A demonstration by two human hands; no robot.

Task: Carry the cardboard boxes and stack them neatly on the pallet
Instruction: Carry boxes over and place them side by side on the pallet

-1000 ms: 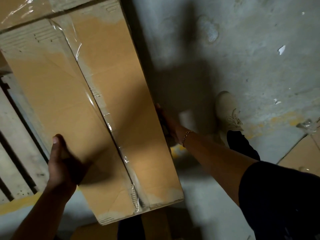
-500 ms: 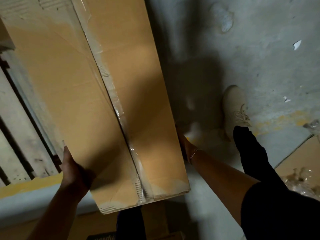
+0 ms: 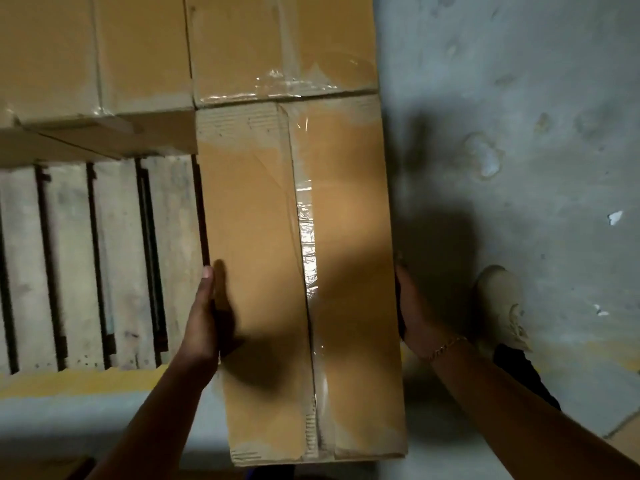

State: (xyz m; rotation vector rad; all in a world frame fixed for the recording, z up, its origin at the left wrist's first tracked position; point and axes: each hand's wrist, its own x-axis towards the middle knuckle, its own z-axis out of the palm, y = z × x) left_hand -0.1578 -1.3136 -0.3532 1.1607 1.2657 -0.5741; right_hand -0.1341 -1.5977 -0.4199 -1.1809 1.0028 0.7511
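Long cardboard box (image 3: 298, 271), sealed by a strip of clear tape (image 3: 306, 237) down its middle, held lengthwise over the right edge of the wooden pallet (image 3: 86, 265). Its far end meets the near edge of a stacked box (image 3: 284, 46); its near end juts out past the pallet over the yellow floor line (image 3: 69, 382). Whether it rests on the slats cannot be told.

The left hand (image 3: 204, 320) presses on the box's left side, thumb straight along the top edge. The right hand (image 3: 415, 317), with a bracelet (image 3: 446, 346) at the wrist, presses on the right side. The other fingers of both hands are hidden behind the box, so their curl cannot be told.

Half a second ago the box lay slanted across the view. It now lies square with the stacked box and a second stacked box (image 3: 97, 50) to the left, and the left hand sits farther up the side.

A pale shoe (image 3: 502, 306) stands on the concrete floor (image 3: 519, 98) at right.
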